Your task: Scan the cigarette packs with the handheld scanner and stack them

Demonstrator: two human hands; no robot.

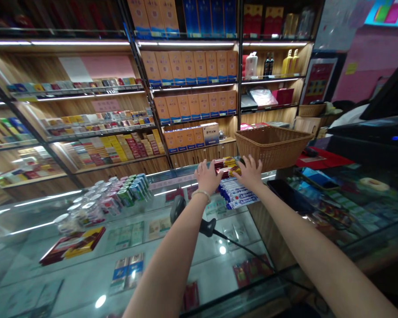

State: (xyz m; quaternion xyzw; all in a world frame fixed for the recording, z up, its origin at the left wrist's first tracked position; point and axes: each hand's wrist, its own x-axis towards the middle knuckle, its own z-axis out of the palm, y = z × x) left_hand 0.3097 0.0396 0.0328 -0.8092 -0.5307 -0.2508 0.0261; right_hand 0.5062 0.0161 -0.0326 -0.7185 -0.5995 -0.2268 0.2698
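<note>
My left hand [208,177] lies at the left end of a small stack of red and gold wrapped snack bars [226,170], its fingers apart. At the right end of the same stack is my right hand [249,173], fingers also spread. Both hands seem to touch the bars' ends; the exact contact is hard to make out. Just nearer to me, blue and white wrapped bars [240,194] lie in a row on the glass counter [146,265]. Under my left forearm a black handheld scanner [205,227] rests on the glass, partly hidden.
A wicker basket [272,145] stands behind my right hand. Several small cans and jars [112,194] are grouped at left, near red and yellow packets [74,245]. A dark phone [290,194] lies at right, below a black monitor [381,92]. Stocked shelves [192,88] line the wall.
</note>
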